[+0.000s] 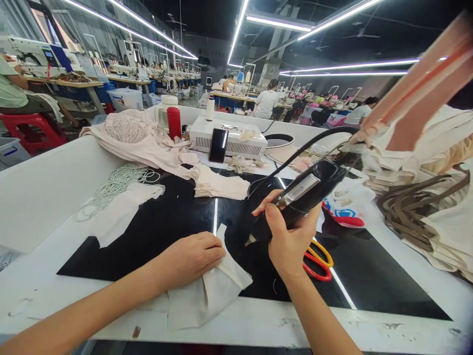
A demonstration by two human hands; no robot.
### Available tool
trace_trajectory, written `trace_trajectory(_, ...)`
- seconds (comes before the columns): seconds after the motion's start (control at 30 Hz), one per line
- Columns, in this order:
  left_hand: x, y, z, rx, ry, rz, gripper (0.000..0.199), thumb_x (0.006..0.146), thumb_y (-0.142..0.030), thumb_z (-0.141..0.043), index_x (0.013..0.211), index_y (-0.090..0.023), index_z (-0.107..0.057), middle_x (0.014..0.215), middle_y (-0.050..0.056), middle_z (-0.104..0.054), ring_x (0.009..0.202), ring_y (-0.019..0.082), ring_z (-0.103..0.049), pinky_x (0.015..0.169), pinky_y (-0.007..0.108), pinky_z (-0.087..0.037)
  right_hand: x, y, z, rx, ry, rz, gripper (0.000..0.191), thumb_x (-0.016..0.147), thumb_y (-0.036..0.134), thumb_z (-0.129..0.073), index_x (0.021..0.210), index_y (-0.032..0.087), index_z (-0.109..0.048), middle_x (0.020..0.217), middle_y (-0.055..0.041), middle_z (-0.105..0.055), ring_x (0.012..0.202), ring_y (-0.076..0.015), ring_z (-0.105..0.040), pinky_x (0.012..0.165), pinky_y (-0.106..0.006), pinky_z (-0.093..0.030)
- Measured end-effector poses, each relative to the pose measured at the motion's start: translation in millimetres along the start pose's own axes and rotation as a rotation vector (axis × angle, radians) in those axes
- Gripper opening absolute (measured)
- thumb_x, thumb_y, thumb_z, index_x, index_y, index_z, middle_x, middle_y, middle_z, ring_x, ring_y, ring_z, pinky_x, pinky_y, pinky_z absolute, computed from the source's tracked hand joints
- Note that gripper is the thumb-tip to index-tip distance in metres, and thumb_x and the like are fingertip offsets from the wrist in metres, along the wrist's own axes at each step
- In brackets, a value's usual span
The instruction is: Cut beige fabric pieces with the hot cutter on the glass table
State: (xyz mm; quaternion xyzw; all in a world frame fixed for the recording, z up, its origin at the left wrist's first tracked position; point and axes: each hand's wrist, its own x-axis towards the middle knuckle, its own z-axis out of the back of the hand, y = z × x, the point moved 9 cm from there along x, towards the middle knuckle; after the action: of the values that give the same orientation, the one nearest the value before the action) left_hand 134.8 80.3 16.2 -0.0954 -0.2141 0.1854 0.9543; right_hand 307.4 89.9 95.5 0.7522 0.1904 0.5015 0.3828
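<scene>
My right hand (293, 246) is wrapped round a thick black corded hand tool (327, 177). Its narrow metal tip points down to the left, close above the black board (369, 276). My left hand (190, 259) lies at the board's front edge, fingers together and bent over a pale cream fabric piece (221, 293). Part of that cloth is hidden under the hand, and it shows a folded strip across it. The tool's tip is apart from the cloth, to its right. Scissors (320, 261) with red and yellow handles lie beside my right wrist.
A vented white box (229, 138), a phone (218, 145) and a red bottle (173, 123) stand behind the board. Stacked cream pieces (221, 183), pale green cord (123, 182) and brown straps (410, 207) lie around. A blurred pinkish shape (417, 93) hangs by the tool's cable.
</scene>
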Motion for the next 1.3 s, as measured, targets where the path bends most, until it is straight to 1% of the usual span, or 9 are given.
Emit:
trace_trajectory(0.3,32,-26,-23.6,0.106,0.032,-0.009,0.009,0.096,-0.023,-0.073,0.098,-0.016,-0.066,0.103,0.003,-0.068,0.1,0.02,-0.066,0.094,0.033,-0.055,3,-12,50,-0.392,0.239,-0.091,0.048,0.088,0.05,-0.073,0.125,0.027,-0.056,0.116,-0.0047,-0.071,0.099,-0.0208,-0.069,0.088,-0.035,-0.06)
trace_trajectory(0.43,32,-30,-38.9,0.186,0.011,-0.04,0.021,0.091,-0.026,-0.081,0.094,-0.017,-0.062,0.106,0.001,-0.068,0.102,0.018,-0.066,0.094,0.029,-0.054,-8,-43,107,-0.7,0.385,-0.093,0.057,0.093,0.057,-0.063,0.141,0.029,-0.054,0.129,-0.0093,-0.07,0.112,-0.0263,-0.07,0.095,-0.042,-0.06)
trace_trajectory(0.63,26,-34,-49.1,0.414,0.024,-0.113,0.013,0.096,-0.018,-0.072,0.094,-0.015,-0.06,0.096,0.002,-0.065,0.092,0.02,-0.065,0.085,0.032,-0.053,-31,-85,181,-1.088,0.634,-0.081,0.042,0.097,0.055,-0.056,0.128,0.03,-0.07,0.128,-0.0089,-0.072,0.117,-0.0308,-0.069,0.104,-0.05,-0.057)
trace_trajectory(0.77,32,-31,-53.4,0.498,0.101,-0.077,0.016,0.094,-0.004,-0.058,0.085,-0.018,-0.056,0.08,0.001,-0.063,0.07,0.019,-0.062,0.064,0.031,-0.047,-35,-90,179,-1.137,0.683,0.019,0.039,0.102,0.047,-0.05,0.133,0.031,-0.067,0.121,-0.0085,-0.074,0.107,-0.0265,-0.073,0.097,-0.043,-0.061)
trace_trajectory(0.83,36,-19,-53.4,0.437,0.184,0.067,0.015,0.097,-0.009,-0.058,0.085,-0.018,-0.057,0.079,0.001,-0.064,0.069,0.019,-0.063,0.061,0.031,-0.043,-32,-92,169,-1.158,0.7,0.063,0.039,0.101,0.041,-0.049,0.133,0.029,-0.068,0.11,-0.0098,-0.075,0.096,-0.0267,-0.075,0.089,-0.042,-0.062)
trace_trajectory(0.93,34,3,-44.5,0.294,0.251,0.334,0.011,0.099,-0.026,-0.067,0.095,-0.018,-0.062,0.086,0.003,-0.07,0.078,0.022,-0.068,0.063,0.029,-0.041,-27,-95,165,-1.183,0.688,0.032,0.042,0.095,0.037,-0.048,0.127,0.021,-0.071,0.095,-0.0119,-0.073,0.083,-0.0302,-0.074,0.079,-0.047,-0.062)
trace_trajectory(1.07,24,16,-23.5,0.116,0.221,0.495,0.023,0.099,-0.042,-0.069,0.107,-0.021,-0.064,0.085,-0.002,-0.069,0.074,0.018,-0.065,0.062,0.026,-0.037,-26,-86,177,-1.1,0.631,-0.085,0.05,0.095,0.046,-0.048,0.132,0.018,-0.064,0.096,-0.0115,-0.072,0.084,-0.0284,-0.072,0.079,-0.044,-0.061)
trace_trajectory(1.23,7,25,-15.9,-0.463,0.091,0.717,0.022,0.09,-0.043,-0.071,0.087,-0.021,-0.068,0.073,-0.006,-0.052,0.067,0.012,-0.047,0.06,0.025,-0.029,-42,-67,226,-0.521,0.219,-0.572,0.075,0.082,0.066,-0.068,0.143,0.023,-0.056,0.087,-0.0049,-0.072,0.064,-0.0189,-0.065,0.058,-0.03,-0.059)
trace_trajectory(1.3,5,23,-20.8,-0.641,0.072,0.754,0.022,0.086,-0.042,-0.072,0.085,-0.02,-0.07,0.07,-0.006,-0.046,0.066,0.012,-0.041,0.06,0.025,-0.029,-54,-59,245,-0.324,0.015,-0.662,0.08,0.073,0.064,-0.079,0.142,0.027,-0.058,0.1,-0.0072,-0.075,0.075,-0.0217,-0.07,0.06,-0.029,-0.061)
